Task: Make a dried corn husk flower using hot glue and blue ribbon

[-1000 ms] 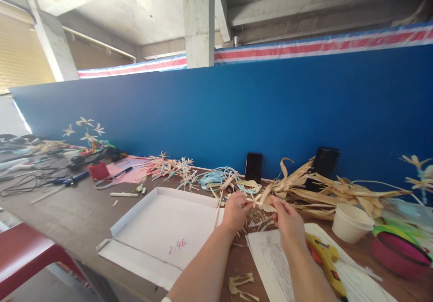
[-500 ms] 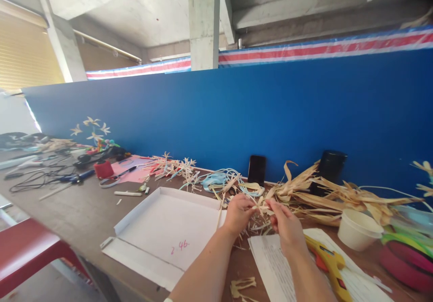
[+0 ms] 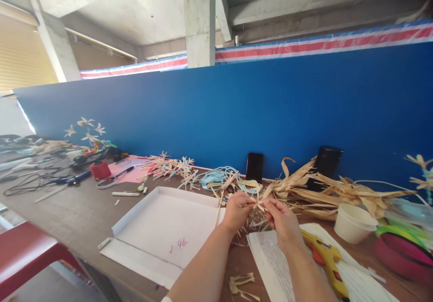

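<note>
Between both hands is a small pale flower (image 3: 259, 204), with pointed petals like those of dried husk. My left hand (image 3: 238, 209) pinches it from the left, fingers closed. From the right, my right hand (image 3: 279, 217) grips a petal between thumb and fingertips. The flower is held above a scatter of pale husk scraps (image 3: 254, 223) on the table. Behind the hands lie dried corn husks (image 3: 324, 193) and a tangle of light blue cord (image 3: 214, 178). Part of the flower is covered by my fingers.
Left of my arms lies a shallow white box lid (image 3: 162, 230). A yellow glue gun (image 3: 326, 259) rests on printed paper (image 3: 270, 257) by my right forearm. A white paper cup (image 3: 354, 223) stands farther right. A phone (image 3: 255, 167) leans against the blue partition (image 3: 203, 117).
The whole view has shifted slightly. My right hand's fingers have turned a little around the flower, and its petals show more plainly between the hands.
</note>
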{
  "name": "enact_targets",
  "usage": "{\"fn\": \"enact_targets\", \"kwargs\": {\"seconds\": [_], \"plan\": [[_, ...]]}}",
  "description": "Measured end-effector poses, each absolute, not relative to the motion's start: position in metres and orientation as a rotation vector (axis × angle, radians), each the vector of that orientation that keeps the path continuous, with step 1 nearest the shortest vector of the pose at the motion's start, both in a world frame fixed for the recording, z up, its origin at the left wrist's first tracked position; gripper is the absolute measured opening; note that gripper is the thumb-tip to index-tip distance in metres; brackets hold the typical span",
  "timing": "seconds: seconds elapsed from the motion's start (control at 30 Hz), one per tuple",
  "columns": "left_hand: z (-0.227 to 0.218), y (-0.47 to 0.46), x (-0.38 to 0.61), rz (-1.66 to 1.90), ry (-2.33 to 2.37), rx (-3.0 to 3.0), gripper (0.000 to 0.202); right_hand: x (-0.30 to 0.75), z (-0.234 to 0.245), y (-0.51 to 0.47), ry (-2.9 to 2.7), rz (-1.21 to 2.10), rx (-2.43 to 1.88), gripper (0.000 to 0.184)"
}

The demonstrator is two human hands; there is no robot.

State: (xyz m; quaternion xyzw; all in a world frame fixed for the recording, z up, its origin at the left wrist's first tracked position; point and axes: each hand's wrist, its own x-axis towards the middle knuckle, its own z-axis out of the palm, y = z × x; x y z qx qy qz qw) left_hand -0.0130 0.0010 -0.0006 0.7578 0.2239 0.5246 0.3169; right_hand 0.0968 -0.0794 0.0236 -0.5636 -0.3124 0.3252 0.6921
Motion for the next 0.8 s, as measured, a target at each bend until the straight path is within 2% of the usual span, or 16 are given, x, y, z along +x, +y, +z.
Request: {"fn": "enact_targets", "kwargs": {"seconds": [0.8], "plan": [[0.0003, 0.0012, -0.0117, 1.354, 0.637, 1.865, 0.009, 0.0948, 0.0207, -0.0787, -0.632, 0.821, -1.171, 0.028]]}}
